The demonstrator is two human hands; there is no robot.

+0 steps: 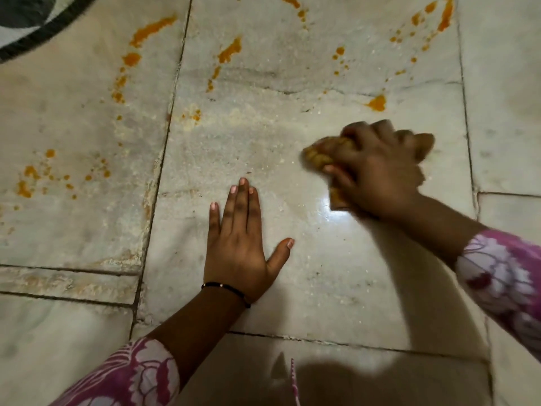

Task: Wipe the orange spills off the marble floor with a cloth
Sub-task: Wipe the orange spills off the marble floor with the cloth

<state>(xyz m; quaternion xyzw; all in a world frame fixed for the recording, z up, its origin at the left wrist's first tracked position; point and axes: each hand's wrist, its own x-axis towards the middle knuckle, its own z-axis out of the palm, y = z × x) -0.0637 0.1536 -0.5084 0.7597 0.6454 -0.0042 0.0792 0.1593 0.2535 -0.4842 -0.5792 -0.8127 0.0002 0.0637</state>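
Right hand (377,174) fingers curled tight over a bunched, orange-stained cloth (317,155), pressed to the marble floor (322,288), blurred, likely mid-scrub. Just beyond the knuckles, one orange blob (377,103); farther out, orange spills (137,36) trailing across far and left slabs, unwiped. Left hand (237,247) flat, fingers spread, gripping nothing, probably planted as a brace for leaning forward. Near slab glossy, apparently cleaned. Dark rug edge (44,33) at far left.

Open floor (292,288) all round; only left hand (237,247) (flat on slab) blocks sweep leftward.
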